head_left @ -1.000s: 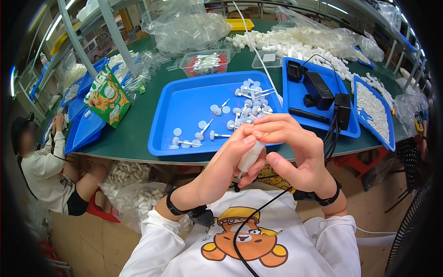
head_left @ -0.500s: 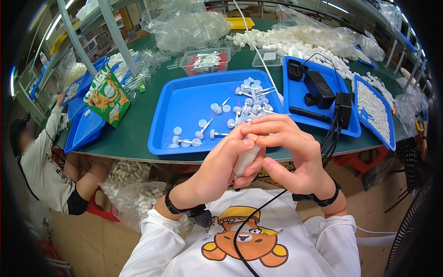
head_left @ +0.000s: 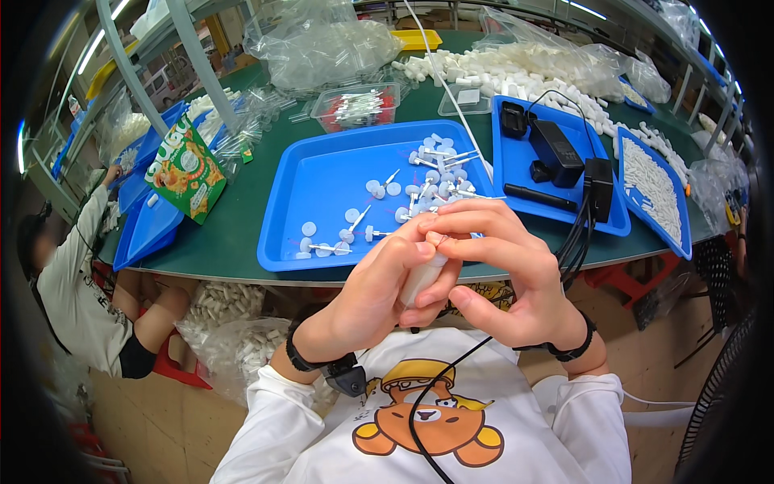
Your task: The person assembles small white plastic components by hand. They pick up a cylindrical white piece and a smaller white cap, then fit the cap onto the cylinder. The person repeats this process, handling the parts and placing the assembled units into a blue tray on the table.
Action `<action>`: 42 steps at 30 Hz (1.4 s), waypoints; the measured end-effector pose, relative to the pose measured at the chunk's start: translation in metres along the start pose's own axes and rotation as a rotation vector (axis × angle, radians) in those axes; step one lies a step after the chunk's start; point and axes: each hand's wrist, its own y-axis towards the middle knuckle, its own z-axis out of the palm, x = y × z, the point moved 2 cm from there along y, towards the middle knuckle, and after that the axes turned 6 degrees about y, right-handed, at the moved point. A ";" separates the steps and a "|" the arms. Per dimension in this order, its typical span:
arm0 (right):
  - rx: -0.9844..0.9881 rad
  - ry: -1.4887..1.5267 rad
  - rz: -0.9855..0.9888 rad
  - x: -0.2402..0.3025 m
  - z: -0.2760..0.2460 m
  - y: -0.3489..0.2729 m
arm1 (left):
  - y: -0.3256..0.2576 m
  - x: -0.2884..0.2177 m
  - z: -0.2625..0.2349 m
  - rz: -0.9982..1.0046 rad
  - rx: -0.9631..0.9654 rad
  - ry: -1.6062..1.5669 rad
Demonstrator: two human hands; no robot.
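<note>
Over the last second, the white cylinder [head_left: 421,281], held in the left hand's [head_left: 375,292] curled fingers on the near side of the blue tray [head_left: 314,173], shifts slightly leftward. The right hand's [head_left: 520,282] fingers bend over its upper end, thumb apart, whether gripping cannot be told; work seems centred there.

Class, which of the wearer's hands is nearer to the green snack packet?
Left. In the picture, the left hand is to the lower right of the green snack packet; the right hand is farther right.
</note>
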 end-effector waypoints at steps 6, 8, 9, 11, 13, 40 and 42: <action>0.014 -0.018 -0.037 0.004 0.002 0.001 | -0.001 -0.001 0.000 -0.028 0.014 -0.063; 0.009 -0.003 -0.037 0.005 0.003 0.000 | -0.002 -0.003 0.000 -0.034 0.032 -0.064; 0.008 0.003 -0.036 0.005 0.004 -0.001 | -0.003 -0.003 0.000 -0.036 0.033 -0.063; 0.001 0.001 -0.042 0.005 0.006 -0.001 | -0.003 -0.003 0.000 -0.035 0.035 -0.070; -0.012 -0.005 -0.060 0.003 0.007 -0.002 | -0.003 -0.003 0.000 -0.028 0.027 -0.085; -0.094 0.223 0.076 0.004 -0.014 -0.006 | -0.001 -0.002 0.021 0.200 0.029 0.065; -0.104 0.294 0.112 0.002 -0.012 -0.008 | 0.000 -0.002 0.022 0.169 0.054 0.059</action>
